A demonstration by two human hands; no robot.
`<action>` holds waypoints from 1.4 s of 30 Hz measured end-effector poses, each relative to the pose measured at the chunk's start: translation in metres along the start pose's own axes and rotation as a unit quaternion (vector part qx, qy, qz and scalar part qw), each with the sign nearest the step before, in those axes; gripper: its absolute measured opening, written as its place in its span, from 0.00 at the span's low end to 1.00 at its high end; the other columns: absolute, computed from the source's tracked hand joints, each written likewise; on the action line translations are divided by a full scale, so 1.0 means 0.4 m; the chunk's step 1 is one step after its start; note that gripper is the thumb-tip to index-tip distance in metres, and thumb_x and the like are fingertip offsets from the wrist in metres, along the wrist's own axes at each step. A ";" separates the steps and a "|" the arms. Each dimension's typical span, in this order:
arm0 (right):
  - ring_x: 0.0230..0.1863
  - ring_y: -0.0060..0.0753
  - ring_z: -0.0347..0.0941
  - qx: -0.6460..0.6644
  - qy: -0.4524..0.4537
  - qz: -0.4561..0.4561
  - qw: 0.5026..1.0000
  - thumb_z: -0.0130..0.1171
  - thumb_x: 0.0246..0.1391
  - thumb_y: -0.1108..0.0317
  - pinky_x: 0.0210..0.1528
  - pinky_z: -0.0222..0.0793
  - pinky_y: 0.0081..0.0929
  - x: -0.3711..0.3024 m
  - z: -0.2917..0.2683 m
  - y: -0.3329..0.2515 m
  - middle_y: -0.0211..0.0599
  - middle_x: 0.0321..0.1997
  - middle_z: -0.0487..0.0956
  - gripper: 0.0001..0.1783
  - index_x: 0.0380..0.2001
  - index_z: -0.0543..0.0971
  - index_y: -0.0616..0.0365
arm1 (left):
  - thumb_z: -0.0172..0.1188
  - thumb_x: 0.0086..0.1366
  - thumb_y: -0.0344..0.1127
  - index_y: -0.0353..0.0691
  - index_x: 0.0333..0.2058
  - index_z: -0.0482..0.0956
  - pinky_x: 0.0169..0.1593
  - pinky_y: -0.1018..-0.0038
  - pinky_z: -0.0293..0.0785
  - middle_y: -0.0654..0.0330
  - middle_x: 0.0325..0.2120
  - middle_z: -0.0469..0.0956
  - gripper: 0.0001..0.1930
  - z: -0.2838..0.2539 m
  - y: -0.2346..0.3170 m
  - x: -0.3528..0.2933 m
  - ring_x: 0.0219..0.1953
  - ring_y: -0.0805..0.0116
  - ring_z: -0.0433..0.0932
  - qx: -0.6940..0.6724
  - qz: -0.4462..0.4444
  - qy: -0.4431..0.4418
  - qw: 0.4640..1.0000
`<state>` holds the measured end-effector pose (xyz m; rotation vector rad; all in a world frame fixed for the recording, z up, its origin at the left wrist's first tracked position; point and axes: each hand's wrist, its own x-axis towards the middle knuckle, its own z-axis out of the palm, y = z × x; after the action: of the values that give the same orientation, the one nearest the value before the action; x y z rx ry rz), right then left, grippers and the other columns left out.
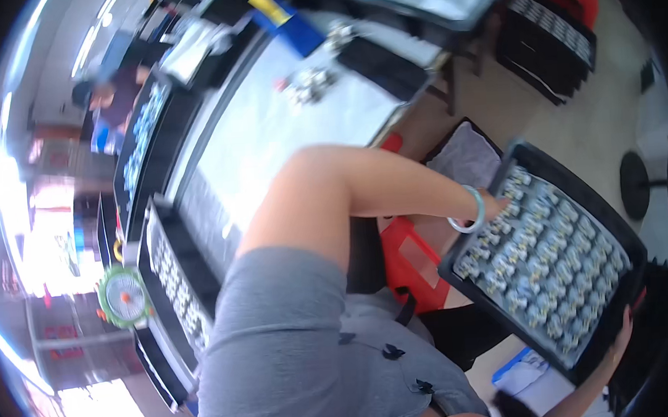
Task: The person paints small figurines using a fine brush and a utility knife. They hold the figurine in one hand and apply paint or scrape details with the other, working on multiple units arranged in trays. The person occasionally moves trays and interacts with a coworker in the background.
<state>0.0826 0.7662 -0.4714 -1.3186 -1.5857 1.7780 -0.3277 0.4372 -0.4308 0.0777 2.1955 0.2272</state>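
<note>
Workroom: a white-topped table (249,133) spans the upper middle, a fan (124,296) stands at the left, and a co-worker (117,103) is in the background.
Tray in hand: a black tray (583,179) is tilted at the person's right, beyond the table's edge, with floor (610,88) around it.
Left hand: this hand (493,203) pinches the tray's near-left rim, fingers bent over the inside beside the small parts (546,245).
Right hand: this hand (623,334) is against the tray's lower right edge; its fingers are mostly hidden, so I cannot tell how tightly they close.
Done: rows of blue-white small parts cover the tray nearly edge to edge, so its filling looks finished.
Left to do: setting the tray down seems not yet done; whether anything props it from below is hidden.
Other trays: a stack of trays (546,46) is on the floor, its top one bearing pale pieces.
On the table: a loose pale heap (311,86) lies beside a dark pad (383,69); whether it belongs to this batch cannot be told.
</note>
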 end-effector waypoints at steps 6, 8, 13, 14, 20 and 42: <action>0.32 0.22 0.68 0.061 0.061 -0.007 0.996 0.52 0.49 0.61 0.34 0.64 0.20 -0.130 0.108 -0.089 0.31 0.36 0.70 0.20 0.42 0.66 0.62 | 0.32 0.55 0.64 0.28 0.46 0.63 0.49 0.66 0.60 0.41 0.46 0.63 0.39 -0.151 -0.026 -0.158 0.46 0.51 0.66 0.029 0.301 -0.126 0.945; 0.30 0.21 0.68 0.075 0.043 -0.014 0.996 0.52 0.49 0.61 0.32 0.64 0.19 -0.115 0.101 -0.070 0.30 0.35 0.70 0.19 0.41 0.66 0.61 | 0.30 0.55 0.65 0.31 0.45 0.66 0.45 0.68 0.65 0.43 0.44 0.65 0.39 -0.141 -0.039 -0.181 0.43 0.54 0.68 -0.008 0.319 -0.091 0.943; 0.27 0.20 0.68 0.105 -0.040 -0.017 0.994 0.51 0.49 0.62 0.27 0.64 0.17 -0.069 0.061 -0.048 0.29 0.33 0.71 0.17 0.40 0.67 0.60 | 0.27 0.54 0.67 0.29 0.42 0.68 0.39 0.69 0.68 0.46 0.41 0.69 0.42 -0.081 -0.049 -0.210 0.41 0.57 0.69 0.083 0.282 0.102 0.950; 0.26 0.19 0.68 0.113 -0.068 -0.012 0.991 0.51 0.49 0.62 0.26 0.64 0.16 -0.050 0.052 -0.051 0.29 0.32 0.71 0.17 0.39 0.67 0.60 | 0.27 0.54 0.67 0.28 0.41 0.69 0.42 0.68 0.65 0.45 0.40 0.69 0.42 -0.063 -0.058 -0.197 0.41 0.56 0.69 0.099 0.273 0.156 0.944; 0.13 0.12 0.61 0.025 -0.151 -0.021 0.988 0.51 0.47 0.67 0.09 0.50 0.09 -0.023 -0.010 -0.111 0.24 0.22 0.69 0.09 0.32 0.68 0.56 | 0.29 0.56 0.64 0.29 0.36 0.72 0.48 0.66 0.59 0.43 0.38 0.70 0.39 0.019 0.010 -0.137 0.43 0.51 0.67 0.103 0.175 0.291 0.935; 0.11 0.16 0.57 -0.041 -0.632 0.053 0.772 0.51 0.48 0.68 0.13 0.51 0.12 0.131 -0.018 -0.150 0.45 0.25 0.74 0.11 0.32 0.66 0.62 | 0.53 0.53 0.43 0.31 0.55 0.39 0.57 0.75 0.46 0.44 0.55 0.48 0.40 0.608 0.062 -0.436 0.57 0.58 0.49 -0.480 0.073 0.569 0.664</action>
<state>0.0480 0.8280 -0.4344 -0.0032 -2.1605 2.9461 -0.0292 0.4702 -0.4283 -0.6586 2.8865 1.9421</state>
